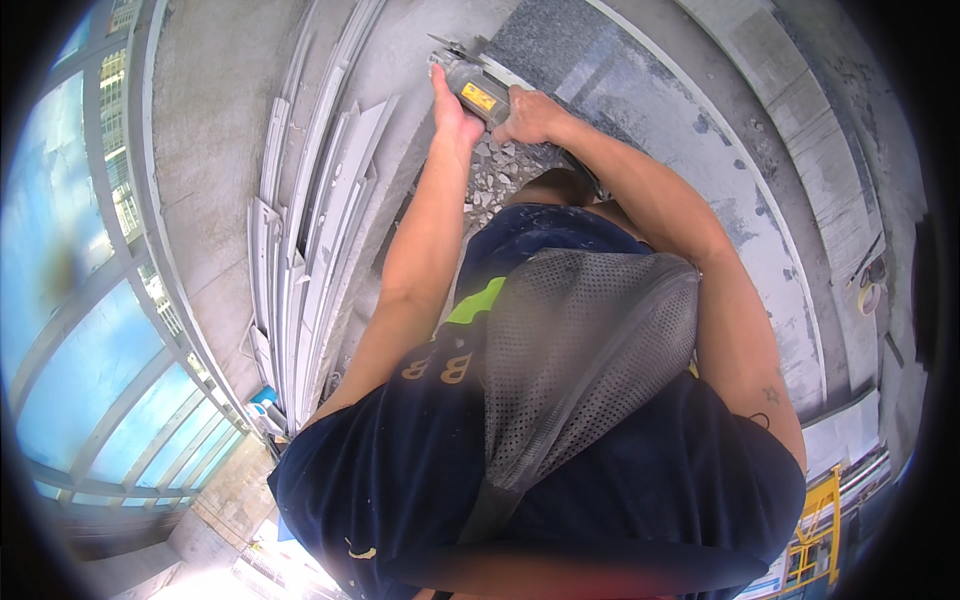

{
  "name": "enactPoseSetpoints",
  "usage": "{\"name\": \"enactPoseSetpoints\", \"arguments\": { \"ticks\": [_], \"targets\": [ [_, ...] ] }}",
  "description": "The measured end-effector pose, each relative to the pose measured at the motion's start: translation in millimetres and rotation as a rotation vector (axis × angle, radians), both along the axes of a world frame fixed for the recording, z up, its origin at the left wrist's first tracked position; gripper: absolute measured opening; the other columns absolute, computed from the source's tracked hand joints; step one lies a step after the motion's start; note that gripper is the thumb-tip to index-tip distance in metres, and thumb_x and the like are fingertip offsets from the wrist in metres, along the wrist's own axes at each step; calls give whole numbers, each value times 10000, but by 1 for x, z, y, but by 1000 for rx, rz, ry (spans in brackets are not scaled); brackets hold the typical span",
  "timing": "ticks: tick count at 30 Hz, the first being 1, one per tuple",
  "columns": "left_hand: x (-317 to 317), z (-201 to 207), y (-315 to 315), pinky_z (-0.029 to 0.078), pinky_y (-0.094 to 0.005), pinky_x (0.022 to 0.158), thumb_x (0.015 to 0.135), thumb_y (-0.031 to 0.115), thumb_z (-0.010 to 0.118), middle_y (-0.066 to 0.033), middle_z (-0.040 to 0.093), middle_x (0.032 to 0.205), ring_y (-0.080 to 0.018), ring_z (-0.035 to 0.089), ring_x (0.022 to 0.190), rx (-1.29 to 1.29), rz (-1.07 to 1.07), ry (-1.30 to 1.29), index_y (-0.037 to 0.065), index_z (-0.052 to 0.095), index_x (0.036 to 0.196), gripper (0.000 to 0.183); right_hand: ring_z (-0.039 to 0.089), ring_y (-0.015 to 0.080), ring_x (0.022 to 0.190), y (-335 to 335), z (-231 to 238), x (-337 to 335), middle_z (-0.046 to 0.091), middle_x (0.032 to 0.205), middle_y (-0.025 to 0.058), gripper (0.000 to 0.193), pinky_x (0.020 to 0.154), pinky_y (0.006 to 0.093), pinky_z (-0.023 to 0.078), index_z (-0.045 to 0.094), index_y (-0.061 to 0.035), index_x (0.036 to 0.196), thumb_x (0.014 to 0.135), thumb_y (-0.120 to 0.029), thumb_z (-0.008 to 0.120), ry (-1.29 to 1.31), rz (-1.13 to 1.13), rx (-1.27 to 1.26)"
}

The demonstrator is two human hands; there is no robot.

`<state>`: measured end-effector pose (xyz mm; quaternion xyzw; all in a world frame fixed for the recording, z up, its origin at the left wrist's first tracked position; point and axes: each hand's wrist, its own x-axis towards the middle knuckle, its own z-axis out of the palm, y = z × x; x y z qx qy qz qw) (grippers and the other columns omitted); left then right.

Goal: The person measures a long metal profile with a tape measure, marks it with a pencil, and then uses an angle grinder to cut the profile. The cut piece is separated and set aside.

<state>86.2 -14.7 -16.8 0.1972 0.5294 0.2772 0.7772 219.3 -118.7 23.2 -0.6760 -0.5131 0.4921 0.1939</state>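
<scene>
A grey power tool with a yellow label (474,92), shaped like an angle grinder, is held low over the floor at the top middle of the view. My left hand (449,108) grips its left side and my right hand (530,115) closes on its body from the right. The tool's disc end (447,46) points toward the edge of a dark grey stone slab (560,50). Small broken stone chips (490,180) lie on the floor just below my hands. My dark shirt and grey mesh vest fill the lower middle.
A stack of long pale metal profiles (310,240) lies on the concrete floor to the left. Beyond it runs a glazed wall with frames (90,330). A roll of tape (868,296) sits at right, and a yellow scaffold frame (815,530) at lower right.
</scene>
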Motion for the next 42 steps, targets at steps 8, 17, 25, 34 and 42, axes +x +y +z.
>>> {"name": "enactPoseSetpoints", "arguments": {
  "ticks": [8, 17, 25, 34, 42],
  "targets": [
    [-1, 3, -4, 469, -508, 937, 907, 704, 365, -185, 581, 1138, -346, 581, 1016, 1, 9, -4, 46, 527, 1221, 747, 615, 393, 1073, -5, 8, 0, 617, 1124, 322, 862, 925, 392, 493, 487, 151, 1214, 633, -426, 760, -13, 16, -37],
    [4, 17, -20, 483, -495, 920, 893, 708, 394, -216, 579, 1078, -355, 579, 984, -13, 28, -4, 6, 519, 1200, 776, 609, 434, 1054, -17, 7, -1, 605, 1086, 363, 894, 924, 414, 491, 471, 190, 1181, 625, -451, 755, -7, -5, 0],
    [2, 9, -7, 497, -489, 891, 902, 697, 386, -194, 597, 1073, -344, 596, 956, -5, 18, 23, 9, 530, 1186, 759, 599, 425, 1081, -5, 2, -1, 599, 1107, 361, 914, 940, 411, 482, 470, 186, 1188, 609, -457, 767, 23, 5, -29],
    [4, 8, -4, 494, -501, 900, 905, 683, 407, -188, 604, 1086, -352, 599, 970, -7, 45, 56, 28, 525, 1205, 730, 606, 387, 1096, -1, 11, 1, 609, 1138, 327, 879, 927, 389, 490, 498, 171, 1196, 614, -436, 755, -1, 17, -61],
    [4, 13, -16, 487, -509, 912, 908, 681, 402, -204, 580, 1072, -359, 577, 981, -9, 35, 24, 7, 519, 1205, 746, 608, 419, 1068, -16, 15, 2, 606, 1104, 350, 899, 931, 403, 489, 464, 176, 1208, 624, -442, 755, 38, -11, -52]
  ]
}}
